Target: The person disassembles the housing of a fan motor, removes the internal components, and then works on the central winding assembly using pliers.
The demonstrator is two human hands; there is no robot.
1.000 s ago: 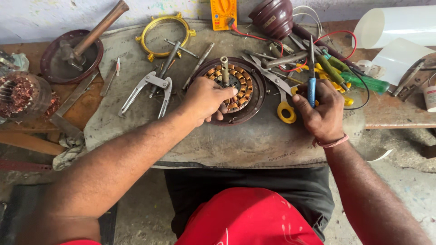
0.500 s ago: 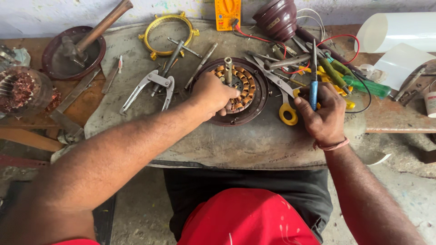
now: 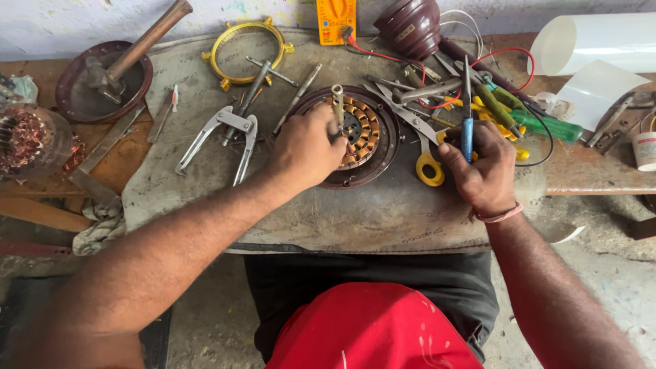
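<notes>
Fan stator [image 3: 355, 133] under left hand [image 3: 307, 147]

Worn workbench [image 3: 581, 179] under grey mat [image 3: 383, 219], scattered tools

Stator [image 3: 361, 131]: copper-coloured windings, dull; dark metal housing, worn.
Shaft [image 3: 337, 101]: brass-toned metal, slight sheen.
Pliers [image 3: 467, 130]: blue plastic grip, glossy.
Scissors [image 3: 429, 167]: yellow plastic handles, smooth.
Gear puller [image 3: 222, 137]: bare grey metal, matt.
Bench cover [image 3: 383, 215]: coarse grey cloth, stained.

Repair workshop, worn workbench [image 3: 383, 219] strewn with pliers [image 3: 219, 137], screwdrivers [image 3: 540, 123], multimeter [image 3: 335, 20], hammer [image 3: 137, 51]
</notes>
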